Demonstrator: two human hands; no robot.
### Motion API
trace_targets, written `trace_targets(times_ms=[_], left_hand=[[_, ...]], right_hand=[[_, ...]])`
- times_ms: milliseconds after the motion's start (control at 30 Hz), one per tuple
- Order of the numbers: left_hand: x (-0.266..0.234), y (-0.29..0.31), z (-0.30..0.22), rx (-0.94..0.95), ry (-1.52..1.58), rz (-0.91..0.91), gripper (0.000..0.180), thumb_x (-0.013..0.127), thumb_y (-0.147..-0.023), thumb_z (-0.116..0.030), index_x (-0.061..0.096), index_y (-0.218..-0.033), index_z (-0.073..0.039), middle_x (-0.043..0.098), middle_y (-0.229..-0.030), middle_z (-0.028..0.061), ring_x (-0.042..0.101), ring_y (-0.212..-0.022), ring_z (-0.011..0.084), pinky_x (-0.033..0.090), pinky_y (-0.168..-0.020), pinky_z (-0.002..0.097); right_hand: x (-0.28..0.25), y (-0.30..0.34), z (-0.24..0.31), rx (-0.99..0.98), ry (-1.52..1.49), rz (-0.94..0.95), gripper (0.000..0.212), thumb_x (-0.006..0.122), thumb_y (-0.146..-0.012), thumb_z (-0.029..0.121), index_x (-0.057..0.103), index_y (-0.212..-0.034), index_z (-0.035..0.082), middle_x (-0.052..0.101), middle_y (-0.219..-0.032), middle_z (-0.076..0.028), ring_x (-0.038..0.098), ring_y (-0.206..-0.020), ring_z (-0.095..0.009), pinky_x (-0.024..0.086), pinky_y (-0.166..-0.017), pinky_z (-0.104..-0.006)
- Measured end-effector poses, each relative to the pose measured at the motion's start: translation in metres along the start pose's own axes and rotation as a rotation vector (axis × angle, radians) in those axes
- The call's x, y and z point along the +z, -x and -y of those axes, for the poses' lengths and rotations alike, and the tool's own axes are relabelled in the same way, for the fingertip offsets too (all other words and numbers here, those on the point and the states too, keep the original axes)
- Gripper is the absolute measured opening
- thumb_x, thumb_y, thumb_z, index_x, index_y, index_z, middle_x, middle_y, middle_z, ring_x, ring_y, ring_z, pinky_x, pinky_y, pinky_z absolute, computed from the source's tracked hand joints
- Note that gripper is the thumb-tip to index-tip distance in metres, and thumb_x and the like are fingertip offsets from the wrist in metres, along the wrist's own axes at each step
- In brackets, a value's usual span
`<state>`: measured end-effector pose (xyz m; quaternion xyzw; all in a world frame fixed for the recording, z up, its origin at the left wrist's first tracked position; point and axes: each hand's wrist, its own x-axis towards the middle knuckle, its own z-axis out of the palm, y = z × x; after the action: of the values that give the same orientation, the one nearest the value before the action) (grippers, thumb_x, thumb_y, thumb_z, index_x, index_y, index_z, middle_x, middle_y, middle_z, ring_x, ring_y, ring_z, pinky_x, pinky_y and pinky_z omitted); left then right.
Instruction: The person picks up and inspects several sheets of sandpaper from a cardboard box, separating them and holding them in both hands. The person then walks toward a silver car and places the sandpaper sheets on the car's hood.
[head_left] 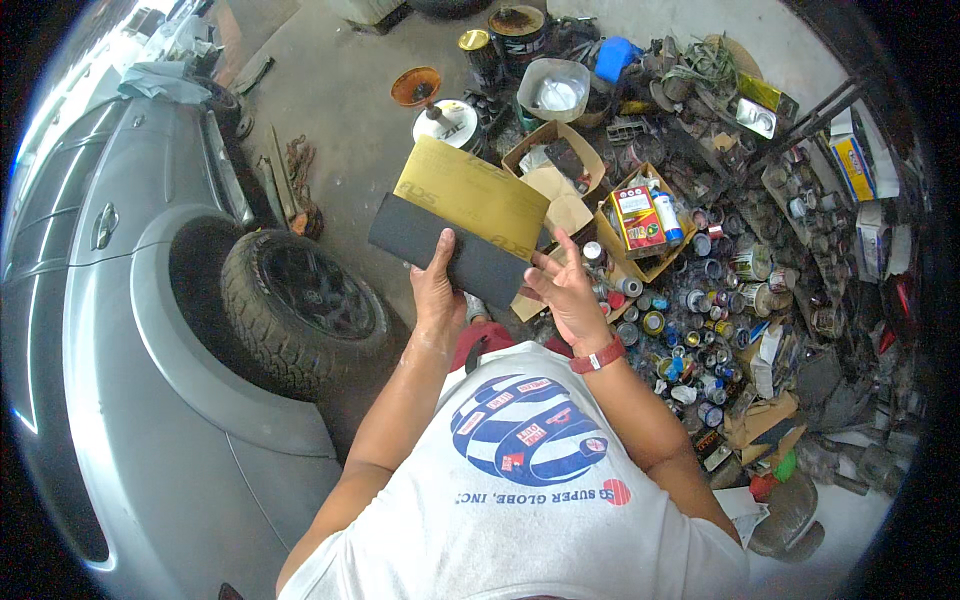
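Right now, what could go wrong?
Drop: the left hand holds the yellow-and-black sheet near its lower edge; whether the right hand grips its right end isn't clear, so it might slip.
Trip: small cans crowd together at right; a step that way could topple some.

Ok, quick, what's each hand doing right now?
Left hand: closed, holding yellow-and-dark sheet material.
Right hand: at the sheet material's right edge; whether its grip is closed cannot be told.

car (pixel 160 470) at left, cans (pixel 654 323) at right (crowded together), sandpaper (pixel 470 205) between
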<state>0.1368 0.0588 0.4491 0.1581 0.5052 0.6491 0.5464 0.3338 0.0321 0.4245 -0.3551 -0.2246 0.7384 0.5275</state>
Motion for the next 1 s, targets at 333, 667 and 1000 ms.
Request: trace_targets(times_ms=[333,667,1000], left_hand=[[0.015,0.021,-0.027,-0.11,0.017,0.181,0.047,0.083,-0.096,-0.013,0.055,-0.132,-0.002,0.071,-0.121,0.0102,0.074,-0.104,0.0202,0.063,-0.088,0.0344],[0.001,0.012,-0.009,0.077,-0.088,0.142,0.049,0.077,-0.094,0.002,0.056,-0.138,-0.001,0.07,-0.132,0.0118,0.07,-0.119,0.0252,0.053,-0.107,0.0399],[0.002,0.022,-0.011,0.108,-0.109,0.185,0.054,0.08,-0.091,0.003,0.054,-0.139,-0.001,0.07,-0.13,0.0106,0.069,-0.12,0.0244,0.052,-0.108,0.0406]], right_hand=[[0.008,-0.012,0.018,-0.116,0.182,-0.119,0.034,0.078,-0.095,0.002,0.067,-0.127,0.003,0.079,-0.108,-0.006,0.073,-0.086,-0.009,0.062,-0.069,-0.0258],[0.0,-0.004,0.027,-0.074,0.146,0.021,0.03,0.073,-0.101,0.006,0.066,-0.129,0.001,0.08,-0.108,-0.008,0.075,-0.087,-0.011,0.064,-0.073,-0.0285],[-0.007,0.006,0.028,-0.041,0.133,0.041,0.027,0.069,-0.103,0.006,0.066,-0.129,0.002,0.079,-0.108,-0.007,0.076,-0.086,-0.012,0.065,-0.075,-0.0301]])
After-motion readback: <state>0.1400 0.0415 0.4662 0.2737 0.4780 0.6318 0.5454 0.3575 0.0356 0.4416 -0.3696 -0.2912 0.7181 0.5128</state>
